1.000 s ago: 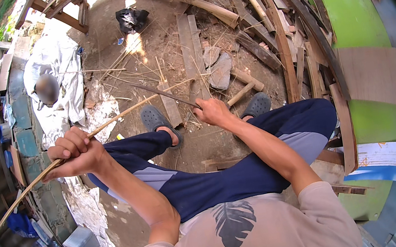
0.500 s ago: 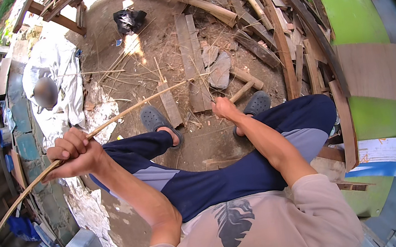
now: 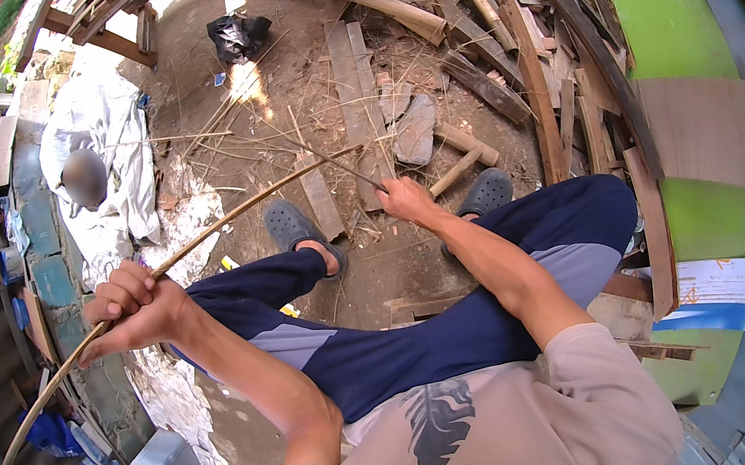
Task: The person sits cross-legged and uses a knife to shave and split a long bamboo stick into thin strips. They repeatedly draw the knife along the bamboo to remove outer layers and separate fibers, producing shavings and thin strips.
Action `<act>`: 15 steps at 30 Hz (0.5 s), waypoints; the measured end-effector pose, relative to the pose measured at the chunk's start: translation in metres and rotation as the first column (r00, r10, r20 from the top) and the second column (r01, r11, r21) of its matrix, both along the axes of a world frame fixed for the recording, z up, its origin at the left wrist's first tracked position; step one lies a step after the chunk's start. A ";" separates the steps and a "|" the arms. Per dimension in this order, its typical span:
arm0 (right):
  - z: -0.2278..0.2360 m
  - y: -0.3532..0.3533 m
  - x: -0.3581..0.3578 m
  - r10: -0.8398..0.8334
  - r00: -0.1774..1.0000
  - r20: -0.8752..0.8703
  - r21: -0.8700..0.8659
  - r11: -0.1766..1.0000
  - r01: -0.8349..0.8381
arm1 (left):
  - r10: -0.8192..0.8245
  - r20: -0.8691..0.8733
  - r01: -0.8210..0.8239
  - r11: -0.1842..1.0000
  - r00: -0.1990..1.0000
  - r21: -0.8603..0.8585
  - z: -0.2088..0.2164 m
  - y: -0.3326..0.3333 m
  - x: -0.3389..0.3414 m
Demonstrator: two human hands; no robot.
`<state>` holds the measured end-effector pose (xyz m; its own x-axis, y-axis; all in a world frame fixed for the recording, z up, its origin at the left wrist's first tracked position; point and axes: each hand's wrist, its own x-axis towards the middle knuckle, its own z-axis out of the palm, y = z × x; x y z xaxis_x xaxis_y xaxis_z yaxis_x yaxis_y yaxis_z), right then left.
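The left hand (image 3: 133,311) is closed around a long bamboo strip (image 3: 230,218), steadying it across the knees; the right hand (image 3: 406,200) grips a thin blade (image 3: 340,166) beside the strip's far end, probably for shaving it.

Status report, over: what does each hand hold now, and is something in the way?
Left hand shut on long bamboo strip. Right hand shut on thin blade, crossing strip's far end. Legs beneath.

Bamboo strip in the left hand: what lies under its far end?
Under the bamboo strip lie bare dirt, scattered splinters and a short plank. The left hand covers the strip at its grip.
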<state>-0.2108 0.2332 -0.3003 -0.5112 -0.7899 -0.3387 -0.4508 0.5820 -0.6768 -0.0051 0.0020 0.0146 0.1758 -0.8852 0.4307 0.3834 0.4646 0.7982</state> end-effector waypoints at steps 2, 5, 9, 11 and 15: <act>0.015 -0.018 0.000 0.016 1.000 -0.009 0.064 0.998 -0.016 | 0.032 0.008 -0.032 0.999 0.999 0.002 -0.004 -0.002 0.005; 0.051 -0.028 0.012 0.071 0.997 -0.037 0.038 0.997 -0.070 | 0.053 0.024 -0.053 0.998 0.998 0.015 -0.008 -0.008 0.016; 0.095 -0.035 0.021 0.196 0.980 -0.041 0.009 0.981 -0.195 | 0.020 -0.008 -0.020 1.000 1.000 0.006 -0.013 -0.010 0.025; 0.060 -0.017 0.009 0.062 0.998 0.021 0.083 0.995 -0.063 | 0.004 0.003 -0.004 1.000 1.000 0.004 -0.009 -0.008 0.019; 0.015 0.002 -0.018 -0.004 1.000 0.028 0.206 0.979 -0.002 | -0.091 -0.018 0.090 0.996 0.996 -0.029 -0.008 -0.006 0.017</act>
